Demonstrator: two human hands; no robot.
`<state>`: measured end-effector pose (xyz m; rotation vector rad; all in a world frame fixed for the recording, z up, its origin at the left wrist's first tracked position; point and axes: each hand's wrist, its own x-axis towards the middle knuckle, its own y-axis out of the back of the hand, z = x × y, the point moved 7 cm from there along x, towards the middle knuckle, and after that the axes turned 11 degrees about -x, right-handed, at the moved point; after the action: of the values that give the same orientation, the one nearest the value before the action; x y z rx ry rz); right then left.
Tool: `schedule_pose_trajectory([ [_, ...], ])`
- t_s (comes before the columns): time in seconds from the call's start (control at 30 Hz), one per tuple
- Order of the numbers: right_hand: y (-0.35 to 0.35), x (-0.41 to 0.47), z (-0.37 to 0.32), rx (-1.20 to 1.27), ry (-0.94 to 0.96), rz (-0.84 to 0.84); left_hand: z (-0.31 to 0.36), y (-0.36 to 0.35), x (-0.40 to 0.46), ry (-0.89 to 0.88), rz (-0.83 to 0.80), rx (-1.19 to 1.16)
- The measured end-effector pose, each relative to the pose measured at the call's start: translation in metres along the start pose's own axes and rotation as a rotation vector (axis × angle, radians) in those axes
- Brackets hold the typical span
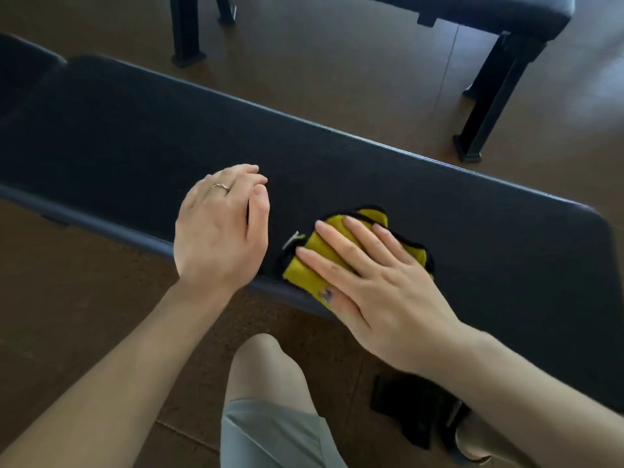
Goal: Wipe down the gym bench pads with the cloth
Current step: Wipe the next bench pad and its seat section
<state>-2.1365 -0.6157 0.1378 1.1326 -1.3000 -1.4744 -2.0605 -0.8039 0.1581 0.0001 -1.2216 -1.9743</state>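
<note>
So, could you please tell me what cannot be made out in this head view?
- Most of the yellow cloth: covered by the flat right hand.
- Left hand fingertips: curled under, contact with the bench pad unclear.
- Pad's left end: cut off by the frame edge.
- Second bench: cut off at the top.
- Dark object on the floor: partly behind the right forearm.

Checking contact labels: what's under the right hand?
The yellow cloth, pressed flat by the right hand on the bench pad near its front edge. The cloth's middle and the pad beneath are covered.
</note>
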Motion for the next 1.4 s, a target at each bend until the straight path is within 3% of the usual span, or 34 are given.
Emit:
schedule_pose_trajectory([
  [0.27,0.012,0.148,0.04,0.051,-0.154,0.056,-0.009,-0.001,0.004,0.038,-0.005,0.035],
  [0.43,0.005,0.095,0.109,-0.001,-0.434,0.106,-0.008,-0.001,0.002,0.056,0.006,0.024],
  [0.6,-0.005,0.037,0.121,0.041,-0.589,-0.046,-0.008,-0.003,0.001,0.077,0.018,0.032],
  [0.83,0.013,0.17,0.071,0.019,-0.27,-0.012,-0.007,-0.001,0.002,0.093,0.005,0.035],
  [0.93,0.012,0.155,0.07,-0.003,-0.251,0.024,-0.009,0.001,0.003,0.087,0.003,0.029],
  [1.03,0.002,0.084,0.108,-0.009,-0.425,0.084,-0.008,0.0,0.002,0.087,-0.005,0.025],
  [1.13,-0.011,0.024,0.151,0.041,-0.66,-0.035,-0.006,-0.002,0.0,0.086,-0.002,0.026],
  [1.23,-0.011,0.038,0.148,0.056,-0.731,-0.047,-0.004,-0.003,0.002,0.097,0.004,0.031],
  [1.4,0.005,0.1,0.043,0.055,-0.395,0.016,-0.006,-0.002,0.002,0.088,0.001,0.014],
])
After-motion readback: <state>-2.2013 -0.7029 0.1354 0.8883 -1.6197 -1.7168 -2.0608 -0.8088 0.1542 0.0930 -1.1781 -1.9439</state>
